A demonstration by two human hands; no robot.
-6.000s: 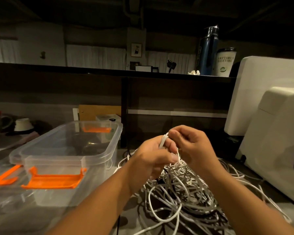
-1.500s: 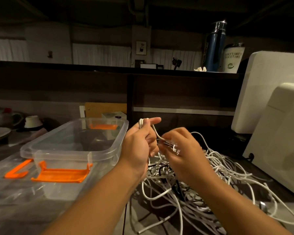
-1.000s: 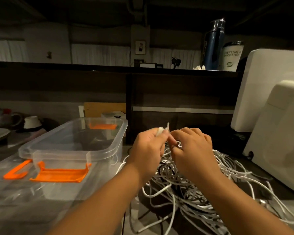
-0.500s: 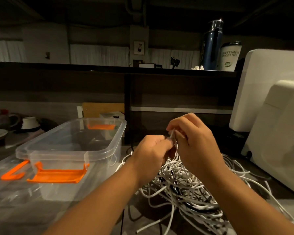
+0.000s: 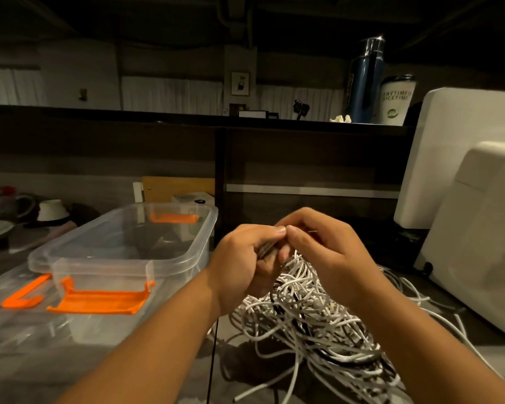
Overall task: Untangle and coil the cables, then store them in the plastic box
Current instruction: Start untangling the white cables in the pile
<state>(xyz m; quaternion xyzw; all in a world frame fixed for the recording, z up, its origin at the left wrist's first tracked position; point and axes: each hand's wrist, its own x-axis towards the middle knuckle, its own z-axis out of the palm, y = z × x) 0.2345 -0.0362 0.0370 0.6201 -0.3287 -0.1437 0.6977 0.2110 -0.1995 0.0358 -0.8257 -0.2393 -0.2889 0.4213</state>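
Just right of the plastic box (image 5: 99,262), your left hand (image 5: 242,263), the nearer, and right hand (image 5: 324,252) pinch the cables (image 5: 303,313) atop their tangle.

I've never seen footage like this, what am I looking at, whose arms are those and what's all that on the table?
There is no machine. The picture comes from a wide-angle camera worn on a person's head, looking forward and down, so the bare arms are the wearer's own. The left hand and right hand meet above a tangled pile of white cables, some dark ones mixed in, and both pinch a few strands lifted from it. To the left stands a clear plastic box with orange clips; I see no cables inside. A blue bottle and a cup stand on the shelf behind.
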